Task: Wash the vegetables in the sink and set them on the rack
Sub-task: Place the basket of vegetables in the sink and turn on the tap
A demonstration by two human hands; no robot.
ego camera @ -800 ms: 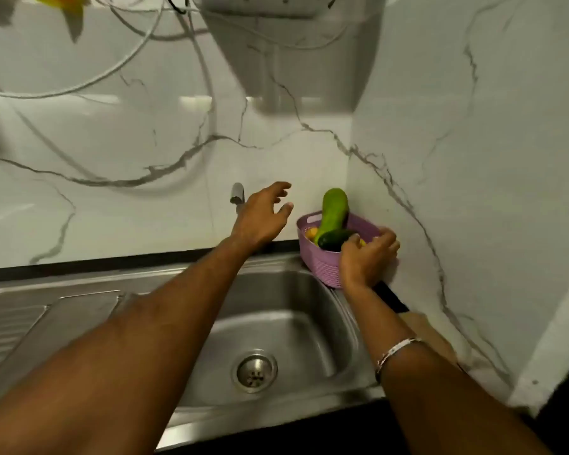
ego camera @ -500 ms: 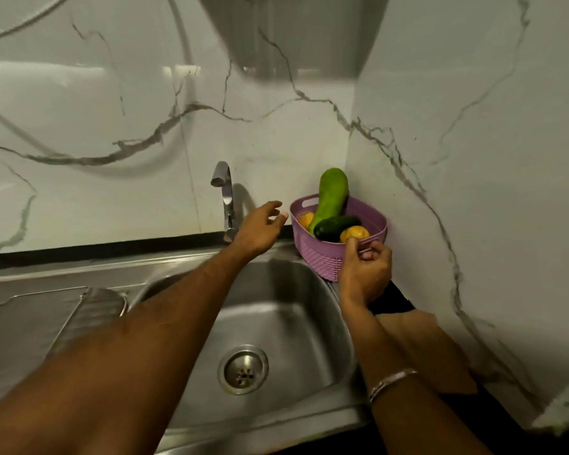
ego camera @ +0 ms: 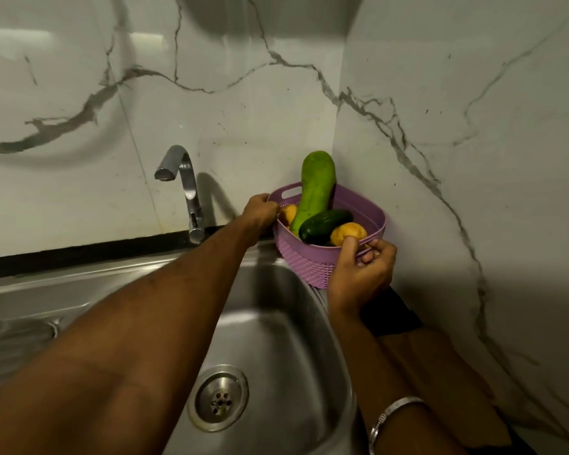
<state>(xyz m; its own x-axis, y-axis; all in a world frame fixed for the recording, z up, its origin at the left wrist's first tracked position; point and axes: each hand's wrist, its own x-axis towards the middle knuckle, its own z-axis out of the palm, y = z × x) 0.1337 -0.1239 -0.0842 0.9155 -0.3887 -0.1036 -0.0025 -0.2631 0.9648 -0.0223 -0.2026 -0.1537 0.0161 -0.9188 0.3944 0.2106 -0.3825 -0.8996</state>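
Vegetables fill a purple basket (ego camera: 329, 257) in the worktop corner, right of the sink (ego camera: 276, 339): a long pale gourd (ego camera: 316, 188), a dark cucumber (ego camera: 322, 224) and yellow-orange ones (ego camera: 347, 233). The left hand (ego camera: 260, 213) holds the far rim, the right hand (ego camera: 362, 274) pinches the near rim. Likely heavy and top-heavy, so two-handed rim grips suit. Walls crowd the back and right; open room lies over the basin, past the tap (ego camera: 184, 188).

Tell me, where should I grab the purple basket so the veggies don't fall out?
Grab the purple basket by its rim at two opposite sides, like the left hand and right hand do here. It has a handle slot at the rim, and the tall green gourd leans inside, so lifting evenly probably keeps it from tipping.
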